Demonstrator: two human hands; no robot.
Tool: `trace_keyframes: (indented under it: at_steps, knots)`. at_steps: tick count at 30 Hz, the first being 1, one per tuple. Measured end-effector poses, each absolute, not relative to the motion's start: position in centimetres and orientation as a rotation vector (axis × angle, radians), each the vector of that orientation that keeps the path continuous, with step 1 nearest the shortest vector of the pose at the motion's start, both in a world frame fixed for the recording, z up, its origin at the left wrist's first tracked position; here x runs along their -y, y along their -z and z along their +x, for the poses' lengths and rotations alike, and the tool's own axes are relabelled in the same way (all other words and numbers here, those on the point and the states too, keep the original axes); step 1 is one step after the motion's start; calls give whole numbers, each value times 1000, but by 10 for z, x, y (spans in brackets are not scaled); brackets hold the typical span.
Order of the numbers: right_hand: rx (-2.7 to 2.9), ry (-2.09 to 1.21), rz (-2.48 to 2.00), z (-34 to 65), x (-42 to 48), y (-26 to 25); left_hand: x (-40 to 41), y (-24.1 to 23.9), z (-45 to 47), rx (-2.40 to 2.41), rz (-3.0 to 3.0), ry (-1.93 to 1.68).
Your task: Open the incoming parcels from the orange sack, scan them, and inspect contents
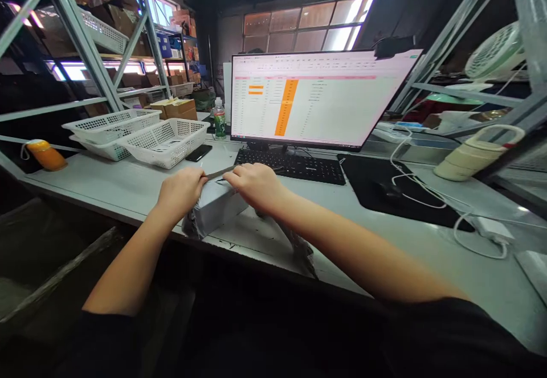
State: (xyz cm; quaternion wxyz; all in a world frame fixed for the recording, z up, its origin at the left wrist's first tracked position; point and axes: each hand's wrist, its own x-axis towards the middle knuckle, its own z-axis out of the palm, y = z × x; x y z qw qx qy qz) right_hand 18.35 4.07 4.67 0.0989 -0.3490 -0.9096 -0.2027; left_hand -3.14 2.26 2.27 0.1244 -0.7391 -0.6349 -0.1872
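Note:
A pale grey box (225,213) stands at the table's front edge, with crumpled grey plastic wrapping (193,227) around its left end. My left hand (182,189) is closed above that end, and my right hand (256,183) is closed at the far right of the box top. Between them a narrow grey plastic strip (220,172) stretches taut, gripped at both ends. More crumpled plastic (302,250) hangs over the table edge below my right forearm. The fingertips of both hands are mostly hidden.
Behind the box are a black keyboard (299,166) and a monitor (316,105) showing a spreadsheet. White baskets (168,144), a phone (199,153) and a green-labelled bottle (219,120) stand left. A mouse pad (367,181), white cable (421,187) and cream cup (468,156) lie right.

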Motion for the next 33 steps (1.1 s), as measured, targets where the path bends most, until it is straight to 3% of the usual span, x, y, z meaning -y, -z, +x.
trace_keyframes:
  at_steps: [9,16,22,29,33]
  knots:
    - [2636,766,-858,178,-37,-38,-32,-13,-33,1841,-2305,605]
    - [2624,757,-940,190,-49,-43,-32,-7,-34,1760,-2388,776]
    - [2579,911,-1252,263,-87,-45,-30,-5,-34,1685,-2407,838]
    - [2197,397,-2041,367,-93,22,-39,-11,-39,1854,-2394,832]
    - [2256,193,-2130,386,-86,50,-47,-22,-34,1861,-2416,621]
